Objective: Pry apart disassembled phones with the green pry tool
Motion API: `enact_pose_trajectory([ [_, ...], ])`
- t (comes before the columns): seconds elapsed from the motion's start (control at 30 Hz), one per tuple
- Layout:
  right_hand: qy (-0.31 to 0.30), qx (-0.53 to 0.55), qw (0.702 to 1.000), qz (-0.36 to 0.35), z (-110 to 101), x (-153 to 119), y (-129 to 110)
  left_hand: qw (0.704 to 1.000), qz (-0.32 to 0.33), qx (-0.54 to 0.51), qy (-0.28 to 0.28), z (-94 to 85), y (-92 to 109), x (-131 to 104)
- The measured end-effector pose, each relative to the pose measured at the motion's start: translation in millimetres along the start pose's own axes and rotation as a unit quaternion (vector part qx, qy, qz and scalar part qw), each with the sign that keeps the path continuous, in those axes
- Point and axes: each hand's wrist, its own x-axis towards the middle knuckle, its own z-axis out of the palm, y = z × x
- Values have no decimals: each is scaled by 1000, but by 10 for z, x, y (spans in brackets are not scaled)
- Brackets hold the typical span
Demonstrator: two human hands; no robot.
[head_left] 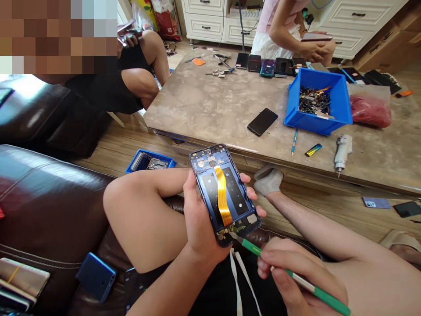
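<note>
An opened smartphone (210,193) lies tilted in my left hand (200,219), whose thumb grips one long side while the fingertips wrap round the other. Its back is off, and an orange flex cable (223,193) runs lengthwise over the dark inside. My right hand (296,272) pinches a thin green-handled pry tool (253,246) like a pen. The metal tip of that tool touches, or almost touches, the phone's lower end near the bottom of the cable. Whether the tip is under a connector there is too small to tell.
On the table (204,101) stand a blue bin (291,105) of small parts, a black phone (262,122), a white electric screwdriver (343,151) and pliers (223,70). A blue phone (96,276) lies on the sofa. Two other people sit across and to the left.
</note>
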Motion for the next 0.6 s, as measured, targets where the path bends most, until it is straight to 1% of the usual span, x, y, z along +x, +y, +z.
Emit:
enact_pose_trajectory([
  [0.07, -20, 73, 997, -13, -36, 52, -30, 1000, 3, 8, 6, 9, 1, 1],
  [0.1, -21, 92, 995, -20, -78, 114, -56, 1000, 7, 11, 9, 16, 1, 1],
  [0.13, -38, 100, 994, -24, -135, 196, -89, 1000, 11, 12, 12, 25, 1, -1],
  [0.17, -73, 99, 992, -23, -201, 288, -124, 1000, 15, 13, 15, 34, 0, -3],
  [0.2, -123, 95, 988, -25, -265, 377, -158, 1000, 18, 12, 16, 42, -2, -6],
  [0.23, -247, 71, 966, -1, -318, 449, -184, 1000, 20, 11, 15, 48, -4, -9],
  [0.27, -350, 52, 935, 13, -349, 489, -197, 1000, 22, 10, 15, 52, -6, -13],
  [0.3, -366, 58, 929, 18, -352, 492, -196, 1000, 24, 9, 17, 54, -8, -17],
  [0.33, -293, 73, 953, 18, -327, 457, -181, 999, 25, 7, 19, 53, -10, -20],
  [0.37, -189, 94, 978, 7, -279, 393, -155, 999, 27, 6, 19, 49, -11, -22],
  [0.4, -92, 113, 989, -6, -218, 311, -124, 999, 29, 5, 17, 44, -12, -24],
  [0.47, -43, 122, 992, 8, -104, 152, -70, 1000, 27, 4, 4, 29, -10, -22],
  [0.5, -40, 123, 992, 10, -69, 96, -55, 1000, 23, 2, -7, 22, -8, -19],
  [0.6, -81, 108, 990, 37, -79, 34, -64, 1000, 9, -3, -27, 5, 0, -12],
])
